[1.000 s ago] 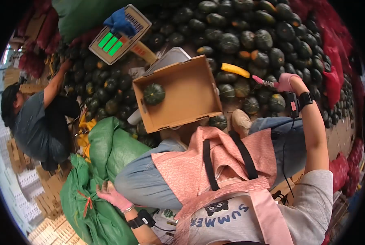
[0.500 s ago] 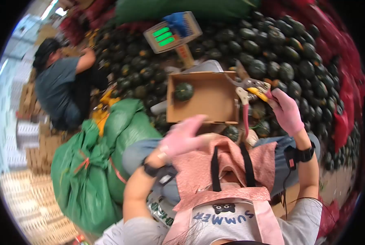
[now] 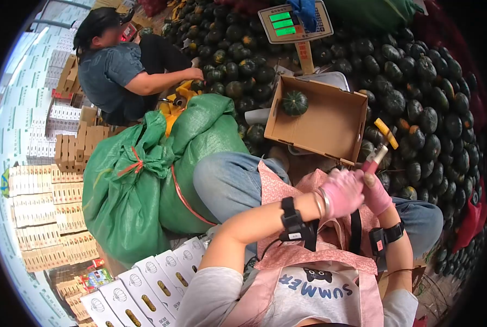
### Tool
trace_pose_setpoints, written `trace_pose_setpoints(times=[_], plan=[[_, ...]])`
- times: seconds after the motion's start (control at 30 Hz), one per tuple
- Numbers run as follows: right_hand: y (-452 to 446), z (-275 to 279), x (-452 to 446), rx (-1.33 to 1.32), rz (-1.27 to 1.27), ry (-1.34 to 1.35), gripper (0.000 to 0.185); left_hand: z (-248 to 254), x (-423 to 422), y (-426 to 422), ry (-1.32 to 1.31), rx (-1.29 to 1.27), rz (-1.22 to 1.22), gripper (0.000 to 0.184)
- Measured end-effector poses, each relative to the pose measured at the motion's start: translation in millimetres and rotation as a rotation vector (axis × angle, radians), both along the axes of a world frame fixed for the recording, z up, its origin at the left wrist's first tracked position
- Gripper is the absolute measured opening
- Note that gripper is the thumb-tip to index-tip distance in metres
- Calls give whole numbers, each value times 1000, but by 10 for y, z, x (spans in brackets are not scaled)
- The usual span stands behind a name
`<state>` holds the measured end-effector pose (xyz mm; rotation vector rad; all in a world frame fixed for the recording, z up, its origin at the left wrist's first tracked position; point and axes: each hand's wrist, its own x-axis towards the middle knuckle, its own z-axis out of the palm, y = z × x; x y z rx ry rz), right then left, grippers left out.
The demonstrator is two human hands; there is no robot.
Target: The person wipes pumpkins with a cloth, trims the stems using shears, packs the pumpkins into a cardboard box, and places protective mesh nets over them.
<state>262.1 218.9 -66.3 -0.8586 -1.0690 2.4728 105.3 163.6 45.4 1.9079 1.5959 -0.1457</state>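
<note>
In the head view, my right hand (image 3: 377,195), in a pink glove, is closed around pruning shears (image 3: 372,163) with pink and yellow handles. The shears point up and away from me; their blades are hard to make out. My left hand (image 3: 342,192), also pink-gloved, presses against the right hand at the base of the shears, its fingers bunched and partly blurred. What lies between the hands is hidden. Just beyond them, an open cardboard box (image 3: 322,128) holds one dark green squash (image 3: 294,103) in its far left corner.
Dark green squashes (image 3: 428,120) are heaped right and behind. A scale display (image 3: 295,23) rises behind the box. Tied green sacks (image 3: 134,201) stand left, white printed cartons (image 3: 145,289) nearer me. Another person (image 3: 113,71) crouches at the far left, one hand reaching toward the squashes.
My left hand has moved right to meet my right hand. The right hand and shears came down and nearer my lap. The other person's arm now stretches toward the pile. The view has shifted.
</note>
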Motion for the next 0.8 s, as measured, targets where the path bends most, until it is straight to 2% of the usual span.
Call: trace_pose_setpoints(times=[0.03,0.07,0.13,0.23,0.33,0.37,0.4,0.47,0.5,0.53,0.57,0.6,0.67,0.73,0.8], plan=[[-3,245,-97,-102,-62,-89,47,-204,100,-91,-113,208,103,37],[12,352,-160,-155,-156,-109,36,-414,190,-92,-127,158,140,39],[88,366,-172,-138,-132,-172,27,-381,155,-60,-274,19,256,43],[108,484,-284,-214,-218,-276,20,-350,43,-42,-413,-27,274,46],[254,331,-260,-275,-161,-257,16,-156,-250,-155,-292,20,-53,50],[251,501,-387,-297,-240,-356,11,-70,-407,-285,-295,124,-134,52],[285,523,-386,-296,-242,-330,9,36,-585,-448,-297,228,-218,55],[346,530,-343,-294,-256,-282,5,395,-904,-689,-391,186,-235,60],[407,461,-328,-356,-282,-170,13,593,-1056,-793,-475,59,-180,60],[413,722,-475,-409,-436,-186,24,762,-1221,-894,-559,-75,-138,61],[516,728,-434,-344,-396,-3,32,875,-1389,-1014,-565,-128,-101,61],[596,898,-406,-447,-487,72,33,969,-1536,-1119,-573,-189,-81,61],[792,1307,-323,-162,-467,140,26,1229,-1743,-1247,-459,-264,2,58],[991,1545,-106,59,-695,85,21,1442,-1860,-1286,-364,-263,49,56],[1117,1738,175,447,-806,-19,20,1533,-1912,-1252,-394,-243,64,55]])
